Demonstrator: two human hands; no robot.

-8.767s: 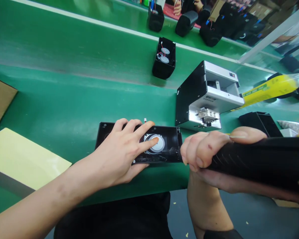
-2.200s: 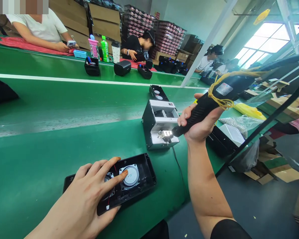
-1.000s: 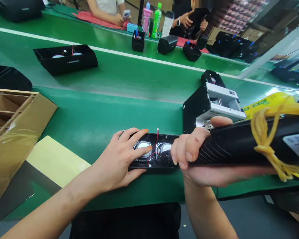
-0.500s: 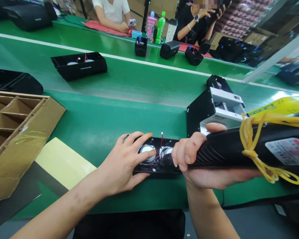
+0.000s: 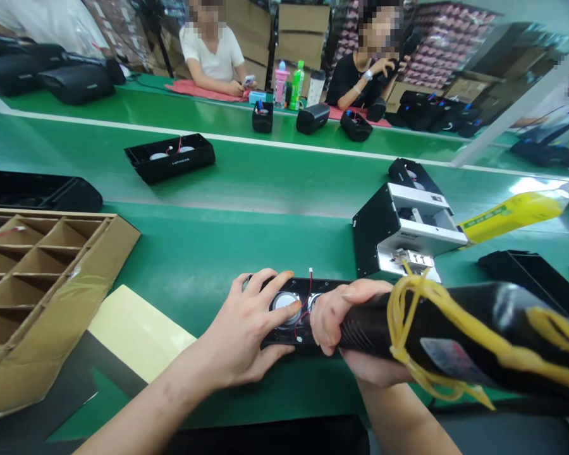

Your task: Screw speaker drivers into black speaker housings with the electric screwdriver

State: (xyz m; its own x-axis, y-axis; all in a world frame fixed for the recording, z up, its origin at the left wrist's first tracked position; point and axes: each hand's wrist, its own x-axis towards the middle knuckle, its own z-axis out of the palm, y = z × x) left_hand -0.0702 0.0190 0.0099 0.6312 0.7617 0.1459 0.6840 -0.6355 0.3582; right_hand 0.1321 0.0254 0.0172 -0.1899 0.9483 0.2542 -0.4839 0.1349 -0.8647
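Observation:
A black speaker housing (image 5: 308,335) lies on the green bench, with round silver speaker drivers (image 5: 285,307) and thin red and black wires ending in white plugs. My left hand (image 5: 251,325) holds its left end, thumb on the near side and fingers across the top, one fingertip over the left driver. My right hand (image 5: 346,316) is wrapped round a black electric screwdriver (image 5: 450,322) tied with yellow bands. The tool's front end is hidden behind my fingers, over the right part of the housing, so I cannot tell whether it touches a screw.
A cardboard divider box (image 5: 90,278) and a pale yellow sheet (image 5: 137,325) lie left. A black and silver machine (image 5: 398,230) stands ahead on the right, near a yellow bag (image 5: 512,218). Another speaker housing (image 5: 175,158) sits farther back. Two people sit across the bench.
The view has tilted up and shifted a little. My right hand and the screwdriver have moved left and lower, with the tool's rear end swung down. My left hand stays on the housing.

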